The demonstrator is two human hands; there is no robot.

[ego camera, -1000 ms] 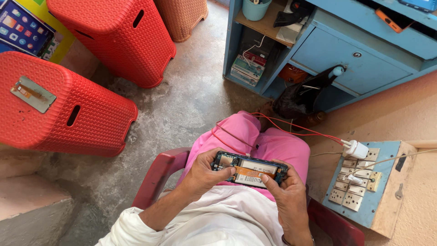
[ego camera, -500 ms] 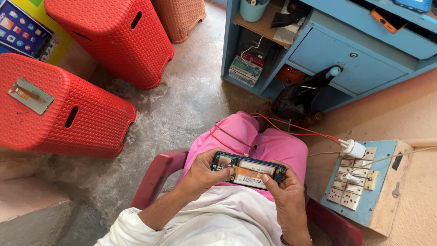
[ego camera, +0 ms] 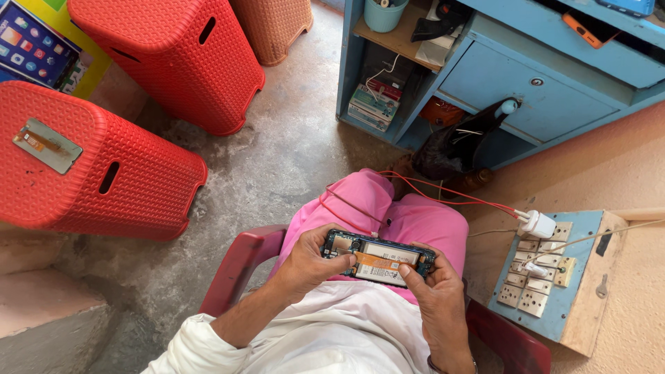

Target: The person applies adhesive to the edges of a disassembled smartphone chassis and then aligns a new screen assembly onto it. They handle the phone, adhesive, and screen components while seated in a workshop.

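Rough grey concrete floor [ego camera: 277, 166] fills most of the view; on it stand two big red woven-plastic stools [ego camera: 90, 166], one w/ a flat grey metal plate [ego camera: 47, 144] lying on top; a blue wooden cabinet w/ drawer [ego camera: 526, 90] sits at upper right, black bag [ego camera: 454, 142] hanging at its front. Person sits in a dark red plastic chair [ego camera: 239, 266], pink trousers [ego camera: 415, 218], white shirt; blue wooden switchboard w/ white sockets [ego camera: 554, 277] just beside right knee, white charger plug [ego camera: 539, 224] in it, thin red wires [ego camera: 450, 190] running across the lap.

Opened smartphone w/ back cover off [ego camera: 377, 257] lies over the lap, held between both hands; left hand [ego camera: 308, 266] curled round its left end, thumb on top; right hand [ego camera: 433, 291] curled round the right end, thumb pressing near the orange flex strip; both closed on it, fingers underneath hidden.

Judgement: light, stiff, but fragile; exposed board, battery & flex tear or short easily; slick edges; best gripped by the frame edges, not the internals.
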